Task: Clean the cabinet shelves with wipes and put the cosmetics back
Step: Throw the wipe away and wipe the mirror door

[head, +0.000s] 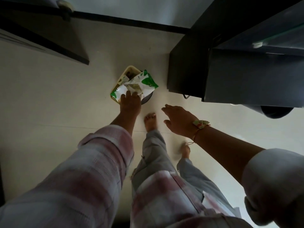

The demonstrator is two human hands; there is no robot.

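Observation:
A green and white wipes pack point(144, 81) lies crumpled across a cream basket point(130, 68) on the pale floor. My left hand point(130, 104) reaches down to the pack's near end, with the fingers closed over its edge. Small items fill the basket, but I cannot make them out under the pack. My right hand point(179, 120) hovers to the right and nearer to me, fingers spread and holding nothing; a thread bracelet is on its wrist. The dark cabinet point(189, 63) stands at the right with a glass shelf point(279, 35) inside.
A dark round object point(147, 99) sits under the pack's right end, beside the basket. A dark door panel point(41, 38) juts in at the upper left. My bare feet point(150, 120) stand on the floor just below the basket. A black skirting runs along the far wall.

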